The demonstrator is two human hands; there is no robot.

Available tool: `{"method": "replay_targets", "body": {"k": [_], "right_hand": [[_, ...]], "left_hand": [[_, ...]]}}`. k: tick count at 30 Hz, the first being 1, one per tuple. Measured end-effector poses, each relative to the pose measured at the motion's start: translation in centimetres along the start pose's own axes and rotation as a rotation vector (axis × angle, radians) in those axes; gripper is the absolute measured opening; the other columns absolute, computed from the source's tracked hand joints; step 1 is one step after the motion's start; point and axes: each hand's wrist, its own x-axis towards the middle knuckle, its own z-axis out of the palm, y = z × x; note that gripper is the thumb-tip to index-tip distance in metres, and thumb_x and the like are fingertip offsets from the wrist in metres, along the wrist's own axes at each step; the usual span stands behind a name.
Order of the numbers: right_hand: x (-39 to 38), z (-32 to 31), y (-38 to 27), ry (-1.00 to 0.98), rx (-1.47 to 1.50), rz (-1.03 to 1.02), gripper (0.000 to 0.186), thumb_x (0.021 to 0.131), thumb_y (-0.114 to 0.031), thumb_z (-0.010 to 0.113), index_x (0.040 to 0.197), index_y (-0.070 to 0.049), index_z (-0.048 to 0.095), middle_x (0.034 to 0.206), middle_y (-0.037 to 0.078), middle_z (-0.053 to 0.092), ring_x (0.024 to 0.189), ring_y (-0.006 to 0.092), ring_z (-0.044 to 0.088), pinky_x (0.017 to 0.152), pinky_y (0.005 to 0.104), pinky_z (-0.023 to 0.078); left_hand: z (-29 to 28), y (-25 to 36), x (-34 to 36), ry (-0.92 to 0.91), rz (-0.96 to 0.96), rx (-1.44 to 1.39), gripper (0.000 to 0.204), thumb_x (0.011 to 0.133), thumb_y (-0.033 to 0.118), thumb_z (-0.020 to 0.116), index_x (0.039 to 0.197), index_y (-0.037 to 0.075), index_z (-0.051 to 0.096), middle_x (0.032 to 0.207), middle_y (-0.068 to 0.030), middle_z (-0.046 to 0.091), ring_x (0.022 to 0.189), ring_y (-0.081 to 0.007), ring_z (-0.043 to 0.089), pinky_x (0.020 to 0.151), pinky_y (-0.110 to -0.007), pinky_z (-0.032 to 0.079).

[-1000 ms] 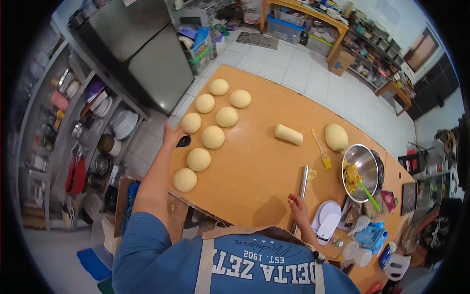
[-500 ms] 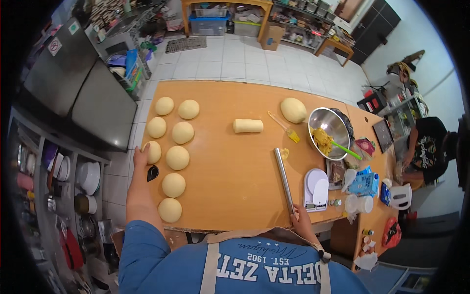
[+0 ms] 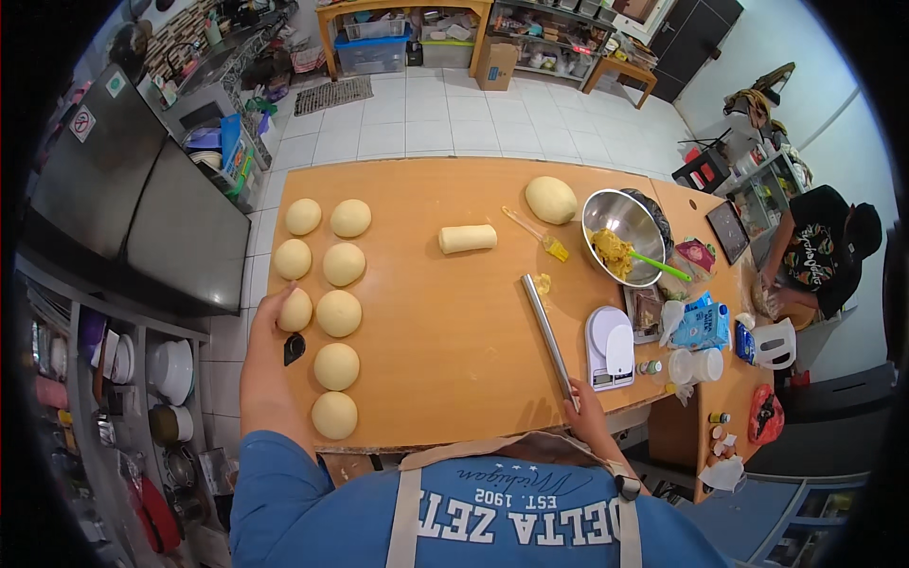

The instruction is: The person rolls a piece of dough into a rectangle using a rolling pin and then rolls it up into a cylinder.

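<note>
My left hand is at the table's left edge, its fingers curled against the outer side of a pale dough ball. That ball belongs to two uneven columns of round dough balls, such as this one to its right. Just below my left fingers lies a small black object I cannot name. My right hand closes on the near end of a slim metal rolling pin, which lies slanted on the wooden table. Farther back, a rolled dough log rests crosswise.
A yellow-bristled pastry brush, a larger dough lump and a steel bowl of yellow filling stand at the back right. Nearer are a white kitchen scale, a blue carton and a white jug. Another person works at far right.
The whole view has shifted slightly. My left hand stays at the same dough ball, which sits a little farther right relative to its neighbours. My right hand keeps the rolling pin's end.
</note>
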Motion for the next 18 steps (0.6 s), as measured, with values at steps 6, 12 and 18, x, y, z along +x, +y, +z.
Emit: {"method": "replay_targets", "body": {"k": [6, 12, 18], "right_hand": [[1.0, 0.3, 1.3, 0.039, -0.157, -0.135, 0.052, 0.082, -0.006, 0.063, 0.131, 0.000, 0.046, 0.119, 0.019, 0.054, 0.110, 0.0342, 0.054, 0.095, 0.0418, 0.043], [2.2, 3.4, 2.0, 0.062, -0.259, -0.182, 0.060, 0.078, -0.002, 0.061, 0.134, 0.001, 0.041, 0.117, 0.025, 0.049, 0.111, 0.0423, 0.048, 0.096, 0.0459, 0.041], [4.6, 4.1, 3.2, 0.045, -0.386, -0.035, 0.068, 0.074, 0.003, 0.055, 0.138, 0.005, 0.034, 0.113, 0.029, 0.047, 0.106, 0.0470, 0.047, 0.093, 0.0488, 0.040]], "left_hand": [[-1.3, -2.3, 2.7, -0.050, 0.136, 0.223, 0.062, 0.077, 0.034, 0.080, 0.122, -0.001, 0.055, 0.114, -0.0155, 0.064, 0.100, -0.0261, 0.064, 0.084, -0.041, 0.052], [-0.8, -4.0, 0.2, 0.179, 0.420, 0.114, 0.045, 0.071, 0.020, 0.083, 0.104, 0.000, 0.059, 0.099, -0.0121, 0.067, 0.089, -0.0221, 0.064, 0.078, -0.037, 0.052], [-2.7, -5.1, -3.7, 0.495, 0.655, 0.415, 0.045, 0.069, 0.020, 0.084, 0.102, 0.004, 0.057, 0.096, -0.0121, 0.067, 0.086, -0.0253, 0.064, 0.078, -0.035, 0.050]]}}
